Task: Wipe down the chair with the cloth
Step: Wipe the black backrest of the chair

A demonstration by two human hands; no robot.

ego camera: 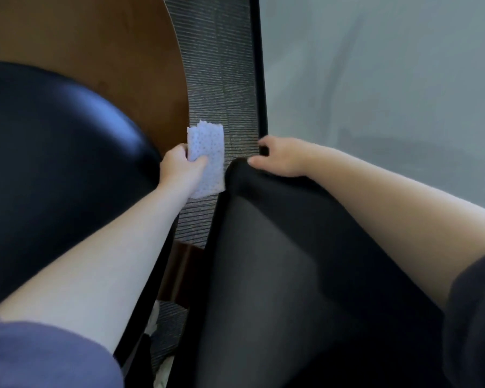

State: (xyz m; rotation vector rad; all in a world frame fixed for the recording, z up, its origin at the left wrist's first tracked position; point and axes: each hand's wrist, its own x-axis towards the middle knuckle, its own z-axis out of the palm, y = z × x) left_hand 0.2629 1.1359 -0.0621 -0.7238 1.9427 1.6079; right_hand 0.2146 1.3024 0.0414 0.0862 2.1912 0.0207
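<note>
The cloth (207, 161) hung at mid-frame, pinched in the curled fingers of your left hand (179, 168), just beside the chair (277, 261). Your right hand (280, 158) gripped its dark top edge. Wiping seemed under way; next, press the cloth flat onto that edge.

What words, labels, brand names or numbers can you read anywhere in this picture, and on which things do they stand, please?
None: no text can be read in this view.
The cloth held by the left hand shows only a dotted pattern.
The black chair back gripped by the right hand, the brown tabletop and the grey wall show no lettering.
</note>
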